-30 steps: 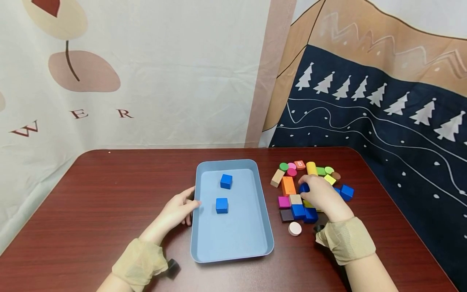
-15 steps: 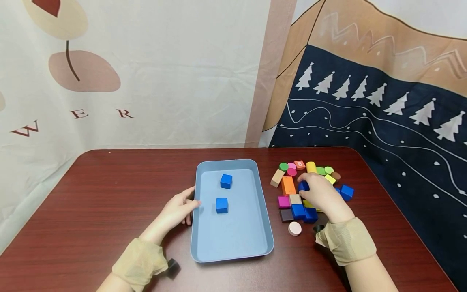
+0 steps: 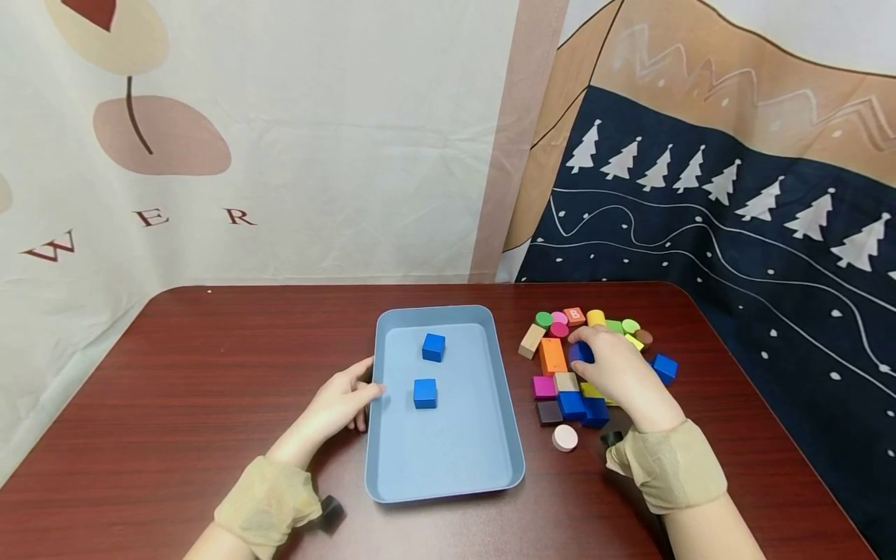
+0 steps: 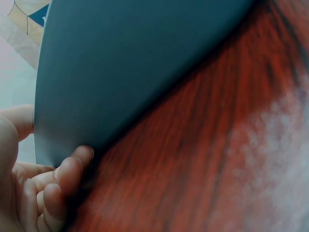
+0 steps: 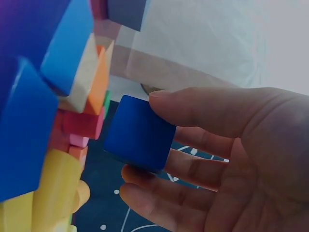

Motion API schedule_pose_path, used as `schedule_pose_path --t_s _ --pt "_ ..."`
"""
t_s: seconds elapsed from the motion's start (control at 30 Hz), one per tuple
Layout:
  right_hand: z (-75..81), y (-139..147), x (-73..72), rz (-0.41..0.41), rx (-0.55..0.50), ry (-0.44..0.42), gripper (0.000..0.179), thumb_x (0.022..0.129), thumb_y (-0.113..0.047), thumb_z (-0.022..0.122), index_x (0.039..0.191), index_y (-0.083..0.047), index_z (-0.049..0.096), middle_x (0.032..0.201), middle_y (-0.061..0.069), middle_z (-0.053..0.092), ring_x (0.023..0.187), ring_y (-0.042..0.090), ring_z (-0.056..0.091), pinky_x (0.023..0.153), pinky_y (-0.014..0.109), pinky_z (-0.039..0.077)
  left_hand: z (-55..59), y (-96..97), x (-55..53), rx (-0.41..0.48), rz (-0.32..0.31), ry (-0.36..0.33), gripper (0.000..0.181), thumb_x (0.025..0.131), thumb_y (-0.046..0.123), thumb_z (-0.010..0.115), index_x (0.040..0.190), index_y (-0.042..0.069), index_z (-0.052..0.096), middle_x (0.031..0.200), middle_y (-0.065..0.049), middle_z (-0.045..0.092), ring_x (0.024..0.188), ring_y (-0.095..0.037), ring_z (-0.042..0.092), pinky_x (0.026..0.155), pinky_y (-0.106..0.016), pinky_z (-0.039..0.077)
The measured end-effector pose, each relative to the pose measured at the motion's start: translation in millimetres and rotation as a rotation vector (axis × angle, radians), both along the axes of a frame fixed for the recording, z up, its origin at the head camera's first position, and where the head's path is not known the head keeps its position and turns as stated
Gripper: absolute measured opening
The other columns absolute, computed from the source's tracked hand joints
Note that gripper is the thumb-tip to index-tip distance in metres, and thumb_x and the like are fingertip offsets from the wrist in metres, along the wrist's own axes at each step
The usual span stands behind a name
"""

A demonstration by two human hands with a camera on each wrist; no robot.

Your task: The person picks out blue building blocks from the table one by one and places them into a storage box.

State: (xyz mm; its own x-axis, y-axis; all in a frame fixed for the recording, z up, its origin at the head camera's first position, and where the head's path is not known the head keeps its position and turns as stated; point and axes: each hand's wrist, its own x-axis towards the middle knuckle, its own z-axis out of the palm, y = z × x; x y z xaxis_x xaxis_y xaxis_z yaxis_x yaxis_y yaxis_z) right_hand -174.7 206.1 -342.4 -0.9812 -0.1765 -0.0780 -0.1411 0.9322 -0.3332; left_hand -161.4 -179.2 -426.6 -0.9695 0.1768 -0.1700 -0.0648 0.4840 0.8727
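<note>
My right hand (image 3: 619,375) pinches a blue cube (image 5: 139,133) between thumb and fingers, above the pile of coloured blocks. The right wrist view shows this cube apart from the blocks beside it. With my left hand (image 3: 341,402) I hold the left side of a light blue tray (image 3: 448,463), thumb over the rim. In the left wrist view the other fingers curl against the tray's outer wall (image 4: 116,72). Inside the tray lie two blue cubes, one farther back (image 3: 433,348) and one nearer (image 3: 425,393).
Around my right hand lie an orange block (image 3: 552,356), a magenta block (image 3: 544,387), a blue block (image 3: 572,405), a dark block (image 3: 549,413), a pale round piece (image 3: 565,438) and several others. Another blue cube (image 3: 664,369) sits right of the hand. Printed cloth (image 3: 336,140) hangs behind the table.
My right hand has risen slightly and shifted a little left with the blue cube, which now shows more between the fingers. The left hand and tray have stayed put.
</note>
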Motion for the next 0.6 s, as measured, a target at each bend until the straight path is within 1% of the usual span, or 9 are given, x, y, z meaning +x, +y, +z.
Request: schedule_pose_path --t_s 0.4,0.6 --pt "14.0 -6 8.7 0.03 -0.025 0.045 0.041 0.086 -0.009 0.069 0.124 0.002 0.058 0.123 0.026 0.055 0.108 0.042 0.055 0.081 0.056 0.05 1.7 -0.1 0.8 -0.007 0.006 -0.003 0.064 0.091 0.019 0.062 0.146 0.002 0.035 0.061 -0.006 0.061 0.043 -0.025 0.054 0.044 -0.034 0.046" --pt "20.8 -9 13.2 0.064 -0.055 0.099 0.041 0.086 -0.009 0.069 0.123 0.002 0.058 0.121 0.026 0.057 0.106 0.041 0.056 0.083 0.055 0.05 1.8 0.5 1.3 -0.003 0.006 -0.003 0.064 0.091 0.019 0.061 0.146 0.002 0.035 0.062 -0.006 0.062 0.043 -0.026 0.054 0.044 -0.034 0.046"
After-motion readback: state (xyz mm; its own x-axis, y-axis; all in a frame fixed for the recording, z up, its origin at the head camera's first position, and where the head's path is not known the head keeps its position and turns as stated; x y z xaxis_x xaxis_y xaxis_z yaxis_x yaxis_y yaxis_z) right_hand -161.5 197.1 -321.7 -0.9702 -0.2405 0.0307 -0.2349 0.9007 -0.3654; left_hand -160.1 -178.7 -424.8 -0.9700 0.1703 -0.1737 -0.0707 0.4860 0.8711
